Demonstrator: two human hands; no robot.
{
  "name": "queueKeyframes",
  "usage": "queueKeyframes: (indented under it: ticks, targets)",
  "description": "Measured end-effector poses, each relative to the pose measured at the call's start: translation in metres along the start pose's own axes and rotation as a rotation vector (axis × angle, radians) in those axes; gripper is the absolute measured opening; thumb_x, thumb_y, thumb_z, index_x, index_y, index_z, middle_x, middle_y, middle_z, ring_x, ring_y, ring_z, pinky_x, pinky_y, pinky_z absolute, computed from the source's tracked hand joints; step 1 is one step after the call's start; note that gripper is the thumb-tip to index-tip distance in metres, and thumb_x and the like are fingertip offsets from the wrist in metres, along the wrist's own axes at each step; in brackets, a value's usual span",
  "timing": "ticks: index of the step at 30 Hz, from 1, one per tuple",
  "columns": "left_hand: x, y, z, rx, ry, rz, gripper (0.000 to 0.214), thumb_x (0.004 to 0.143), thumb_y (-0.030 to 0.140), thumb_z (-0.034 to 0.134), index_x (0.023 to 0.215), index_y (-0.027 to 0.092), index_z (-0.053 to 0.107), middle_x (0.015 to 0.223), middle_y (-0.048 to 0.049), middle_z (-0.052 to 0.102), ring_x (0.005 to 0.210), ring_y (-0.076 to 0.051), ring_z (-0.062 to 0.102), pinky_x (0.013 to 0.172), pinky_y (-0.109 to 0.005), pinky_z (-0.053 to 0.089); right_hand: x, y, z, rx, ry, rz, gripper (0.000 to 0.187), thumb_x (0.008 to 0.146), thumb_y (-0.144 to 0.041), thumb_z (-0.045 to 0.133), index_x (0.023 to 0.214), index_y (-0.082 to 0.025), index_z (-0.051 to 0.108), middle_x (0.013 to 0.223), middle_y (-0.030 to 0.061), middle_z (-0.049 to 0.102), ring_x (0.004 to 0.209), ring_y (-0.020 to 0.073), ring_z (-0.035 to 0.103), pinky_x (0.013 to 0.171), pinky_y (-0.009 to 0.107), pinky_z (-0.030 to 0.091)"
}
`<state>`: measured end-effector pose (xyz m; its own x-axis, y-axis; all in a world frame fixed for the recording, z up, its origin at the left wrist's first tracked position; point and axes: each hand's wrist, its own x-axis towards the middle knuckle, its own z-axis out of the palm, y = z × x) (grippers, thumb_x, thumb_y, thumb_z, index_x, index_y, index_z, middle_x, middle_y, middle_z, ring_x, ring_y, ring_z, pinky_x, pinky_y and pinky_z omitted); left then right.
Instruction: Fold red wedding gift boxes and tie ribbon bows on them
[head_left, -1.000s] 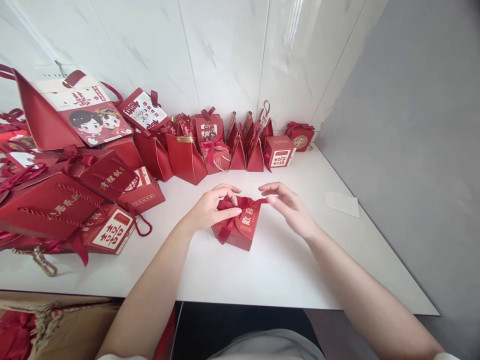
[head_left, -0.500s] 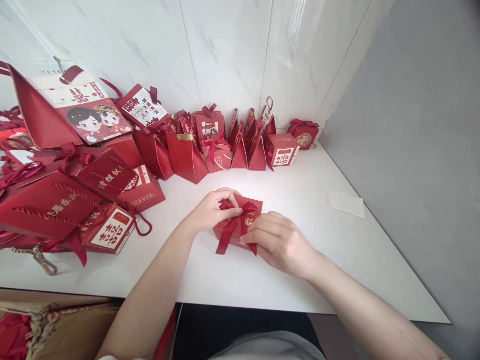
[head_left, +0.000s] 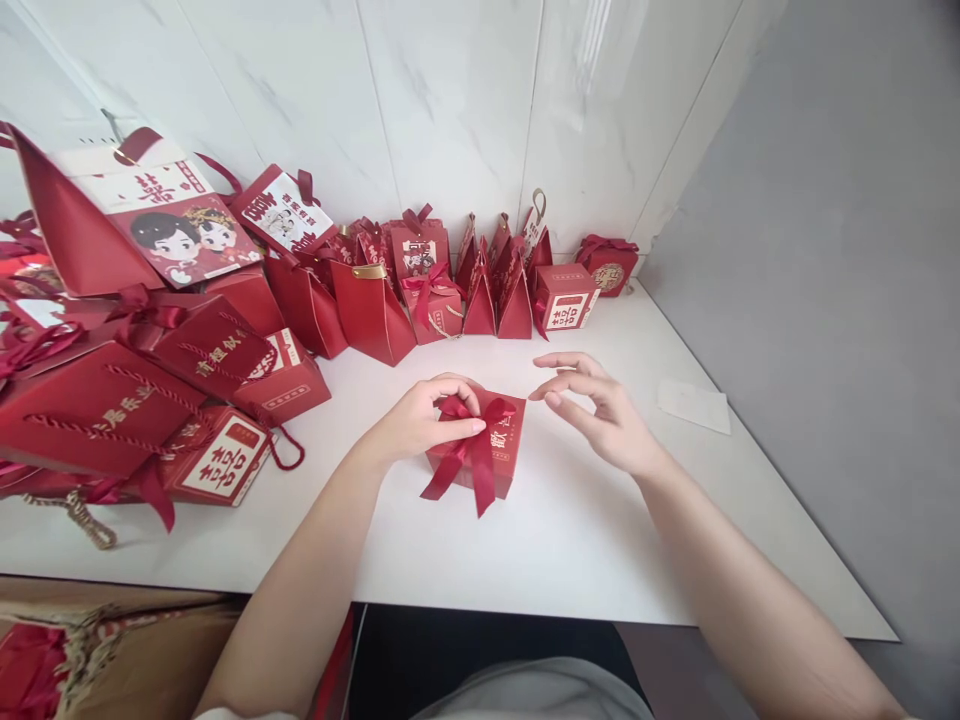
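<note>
A small red gift box (head_left: 501, 458) with gold characters sits on the white table (head_left: 570, 540) in front of me. A dark red ribbon (head_left: 463, 462) is looped on its top, two tails hanging down the front. My left hand (head_left: 417, 420) pinches the ribbon loop at the box's top left corner. My right hand (head_left: 600, 410) hovers just right of the box, fingers spread and curved, holding nothing and not touching the box.
Red gift bags and boxes (head_left: 150, 340) pile up at the left, and a row of smaller ones (head_left: 480, 280) lines the tiled back wall. A white paper slip (head_left: 694, 405) lies at the right near the grey wall. A cardboard box (head_left: 105, 650) stands below the table's edge.
My right hand pulled the ribbon tails down over the box's front, then let go and lifted away to the right. The ribbon tails now hang loose; my left hand kept its pinch.
</note>
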<state>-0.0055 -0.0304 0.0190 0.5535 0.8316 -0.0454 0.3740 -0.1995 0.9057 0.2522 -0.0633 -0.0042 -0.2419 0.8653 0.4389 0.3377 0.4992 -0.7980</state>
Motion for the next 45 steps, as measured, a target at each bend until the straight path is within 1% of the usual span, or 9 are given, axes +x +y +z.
queueKeyframes:
  ticks: [4,17,21,26,28,34,39,42,45]
  targets:
    - [0.000,0.000,0.000,-0.080,-0.021,-0.018,0.019,0.079,0.032,0.071,0.085,0.018,0.059,0.117,-0.0042,0.062,0.085,-0.015,0.063,0.078,-0.031,0.053,0.003,0.022,-0.003,0.197,-0.129,0.223,0.017,0.092,-0.042,0.065,0.091,-0.029,0.076,0.138,0.0040,0.053,0.137,0.0283,0.041,0.114,0.050,0.035]
    - [0.004,-0.012,-0.003,-0.021,-0.061,0.116,0.017,0.082,0.033,0.071,0.088,0.019,0.063,0.126,-0.0060,0.060,0.111,-0.022,0.061,0.099,-0.039,0.048,-0.004,0.013,0.023,0.389,-0.262,0.155,0.026,0.096,-0.046,0.061,0.119,-0.040,0.070,0.154,-0.0026,0.037,0.147,0.0256,0.027,0.120,0.048,0.031]
    - [0.005,-0.012,-0.003,-0.011,-0.051,0.159,0.019,0.082,0.033,0.070,0.089,0.019,0.061,0.115,-0.0065,0.062,0.103,-0.021,0.062,0.095,-0.038,0.049,-0.008,0.007,0.032,0.283,-0.313,0.103,0.045,0.098,-0.050,0.055,0.142,-0.045,0.048,0.161,-0.0052,0.023,0.151,0.0239,0.016,0.123,0.050,0.022]
    - [0.003,-0.009,-0.005,0.005,-0.006,0.184,0.020,0.080,0.030,0.071,0.081,0.018,0.055,0.119,-0.0069,0.061,0.102,-0.020,0.062,0.094,-0.038,0.049,-0.013,-0.002,0.040,0.041,-0.303,0.104,0.061,0.100,-0.054,0.047,0.155,-0.039,0.025,0.165,-0.0016,0.011,0.152,0.0253,0.011,0.123,0.053,0.018]
    - [0.002,-0.007,-0.006,0.026,0.010,0.187,0.018,0.079,0.028,0.071,0.080,0.018,0.056,0.121,-0.0072,0.061,0.107,-0.021,0.061,0.097,-0.039,0.048,-0.013,-0.003,0.039,-0.051,-0.286,0.065,0.060,0.101,-0.054,0.045,0.155,-0.036,0.026,0.165,0.0005,0.012,0.151,0.0270,0.014,0.123,0.055,0.019]
    - [0.003,-0.008,-0.006,0.029,-0.014,0.169,0.018,0.080,0.031,0.072,0.083,0.017,0.060,0.122,-0.0084,0.061,0.110,-0.022,0.061,0.099,-0.040,0.047,-0.009,-0.003,0.031,-0.231,-0.236,-0.136,0.040,0.103,-0.050,0.042,0.128,-0.027,0.063,0.160,0.0049,0.028,0.148,0.0295,0.023,0.120,0.056,0.024]
    - [0.002,-0.012,-0.011,-0.030,-0.004,0.240,0.025,0.081,0.028,0.070,0.102,0.020,0.058,0.124,-0.0087,0.061,0.115,-0.023,0.060,0.104,-0.043,0.046,-0.008,-0.014,0.032,-0.387,-0.285,-0.217,0.050,0.103,-0.052,0.038,0.147,-0.029,0.038,0.163,0.0062,0.019,0.149,0.0283,0.019,0.122,0.060,0.008]
    - [-0.002,-0.011,-0.018,-0.035,0.017,0.306,0.023,0.084,0.023,0.062,0.106,0.022,0.054,0.129,-0.0094,0.059,0.124,-0.024,0.056,0.109,-0.047,0.042,-0.009,-0.018,0.033,-0.403,-0.302,-0.186,0.056,0.104,-0.051,0.037,0.154,-0.031,0.023,0.163,0.0068,0.020,0.150,0.0278,0.020,0.122,0.059,0.008]
    - [-0.008,-0.007,-0.025,0.145,0.163,0.349,0.010,0.084,0.021,0.061,0.093,0.021,0.056,0.123,-0.0088,0.062,0.120,-0.024,0.058,0.108,-0.047,0.042,-0.012,-0.015,0.034,-0.394,-0.312,-0.134,0.058,0.103,-0.051,0.036,0.155,-0.029,0.022,0.162,0.0090,0.020,0.149,0.0299,0.023,0.121,0.060,0.015]
